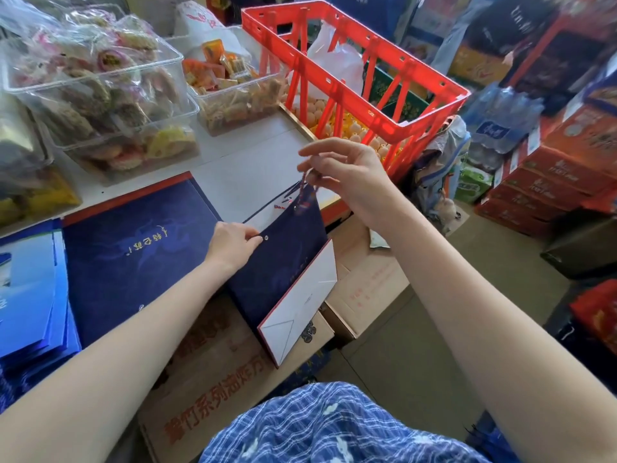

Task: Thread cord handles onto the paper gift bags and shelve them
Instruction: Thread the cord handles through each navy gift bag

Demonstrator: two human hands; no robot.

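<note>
Cluttered shop counter (253,162) – left hand (233,243) pinches flat navy gift bag (283,262) by eyelet – right hand (344,168) pinches striped cord (303,192)

A flat navy gift bag (287,259) hangs over the near edge of the white worktop (240,172), its white folded base (302,302) toward the camera. The left hand (230,243) pinches the bag's top edge beside a metal eyelet (266,238). The right hand (337,168), raised above the bag, holds a red-and-blue cord (304,192) in a fingertip grip; the cord runs down to the far eyelet. More navy bags (133,248) lie stacked to the left. A red crate (354,71) stands behind.
</note>
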